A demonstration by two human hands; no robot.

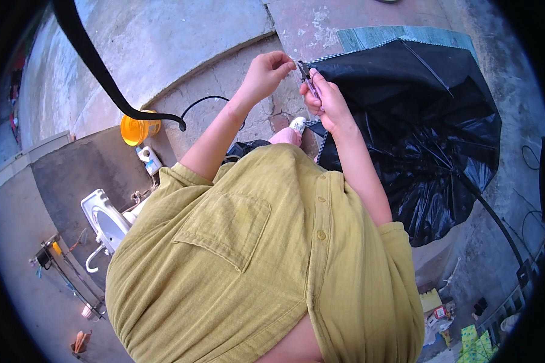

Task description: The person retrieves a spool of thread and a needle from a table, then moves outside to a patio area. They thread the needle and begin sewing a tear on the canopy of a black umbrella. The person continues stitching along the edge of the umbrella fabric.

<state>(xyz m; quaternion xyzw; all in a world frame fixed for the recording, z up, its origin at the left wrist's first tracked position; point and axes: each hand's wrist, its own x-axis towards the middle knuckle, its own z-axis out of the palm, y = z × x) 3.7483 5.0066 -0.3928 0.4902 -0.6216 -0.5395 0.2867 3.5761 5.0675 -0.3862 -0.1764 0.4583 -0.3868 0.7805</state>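
The left hand pinches its fingers together just beside the black umbrella canopy's checkered edge. The right hand has its fingers clamped on that edge. Bare concrete floor lies open beyond the fingertips; an orange funnel sits well apart.

The umbrella canopy is glossy, crinkled black cloth with thin metal ribs, the shirt is matt woven cloth, and the floor is rough concrete.
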